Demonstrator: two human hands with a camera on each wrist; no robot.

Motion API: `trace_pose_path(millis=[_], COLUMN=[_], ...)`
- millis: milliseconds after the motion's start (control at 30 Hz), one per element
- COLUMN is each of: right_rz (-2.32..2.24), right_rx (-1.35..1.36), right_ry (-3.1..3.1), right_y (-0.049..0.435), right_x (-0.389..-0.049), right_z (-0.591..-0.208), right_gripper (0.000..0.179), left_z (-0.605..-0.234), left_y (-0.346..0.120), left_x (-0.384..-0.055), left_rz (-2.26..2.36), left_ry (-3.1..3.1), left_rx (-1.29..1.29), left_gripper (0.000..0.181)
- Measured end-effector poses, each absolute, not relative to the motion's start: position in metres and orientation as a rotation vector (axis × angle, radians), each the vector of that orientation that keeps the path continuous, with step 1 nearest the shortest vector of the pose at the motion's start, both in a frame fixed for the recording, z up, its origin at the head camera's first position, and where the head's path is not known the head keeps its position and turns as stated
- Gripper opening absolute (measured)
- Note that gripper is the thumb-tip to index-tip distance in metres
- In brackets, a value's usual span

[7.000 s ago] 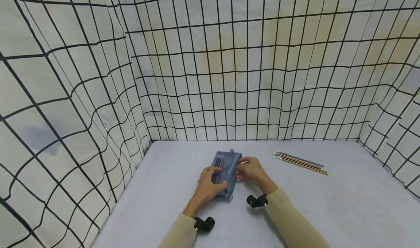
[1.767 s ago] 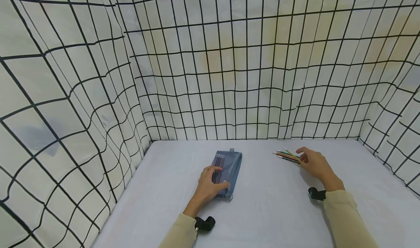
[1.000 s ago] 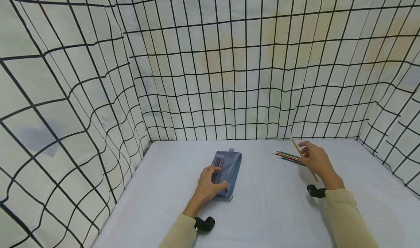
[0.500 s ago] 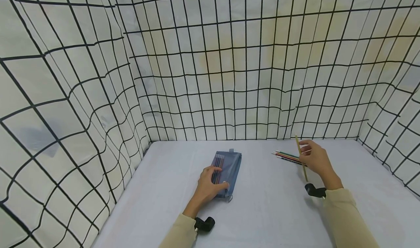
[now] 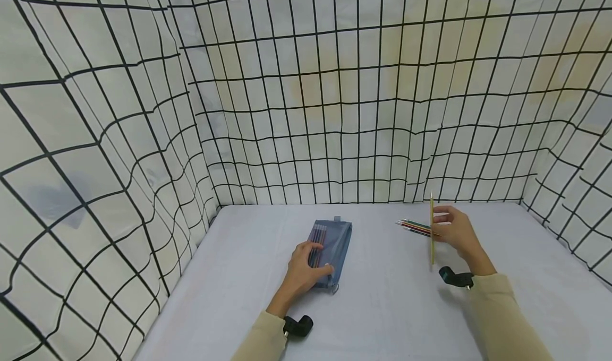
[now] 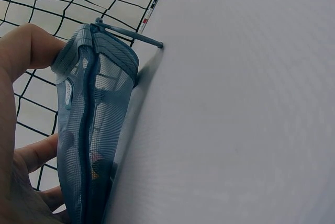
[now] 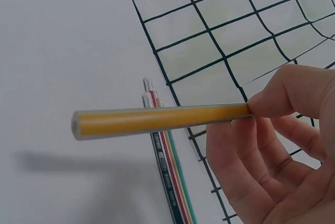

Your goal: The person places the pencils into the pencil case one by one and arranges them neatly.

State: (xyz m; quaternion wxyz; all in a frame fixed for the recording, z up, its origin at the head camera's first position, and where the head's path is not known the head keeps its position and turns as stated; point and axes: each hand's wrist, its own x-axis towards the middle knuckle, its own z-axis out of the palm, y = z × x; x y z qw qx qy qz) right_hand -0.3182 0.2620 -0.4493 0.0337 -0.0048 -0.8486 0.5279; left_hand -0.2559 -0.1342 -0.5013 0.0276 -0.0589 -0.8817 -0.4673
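A blue mesh pencil case (image 5: pixel 339 244) with a zip lies on the table, several pencils showing through its left side. My left hand (image 5: pixel 306 268) holds it; in the left wrist view the thumb (image 6: pixel 39 48) presses the upper end of the case (image 6: pixel 107 109) and the fingers lie against its face. Farther right, my right hand (image 5: pixel 458 232) pinches a yellow pencil (image 5: pixel 432 212) between thumb and fingers, raised off the table. In the right wrist view the blunt end of this pencil (image 7: pixel 157 122) points left, and the grip hides its other end.
Several coloured pencils (image 5: pixel 413 226) lie together beneath and left of the right hand, their ends partly covered by it. A white cloth covers the table (image 5: pixel 373 308). Black netting (image 5: pixel 334 138) over a white sheet encloses the back and sides.
My right hand has left the pencil case, taken the yellow pencil from the loose bunch, lifted it and turned it until it points away from me. The left hand has stayed on the case.
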Motion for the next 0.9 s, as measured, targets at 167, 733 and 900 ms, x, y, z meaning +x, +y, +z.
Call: trace_pose_path(millis=[167, 733, 900], right_rz=[1.715, 1.960, 2.058], right_rx=[-0.077, -0.003, 0.017], right_ry=[-2.615, -2.632, -2.621], right_y=[0.259, 0.244, 0.237], right_x=[-0.320, -0.321, -0.321], right_z=[-0.454, -0.464, -0.467], right_gripper=[0.058, 0.059, 0.058], left_z=[-0.503, -0.503, -0.502], left_y=[-0.134, -0.135, -0.135], left_x=[-0.257, -0.257, -0.256], left_rz=[-1.429, -1.420, -1.417], left_ry=[-2.722, -2.729, -2.724], left_rx=[-0.192, -0.201, -0.206], left_gripper=[0.061, 0.060, 0.060])
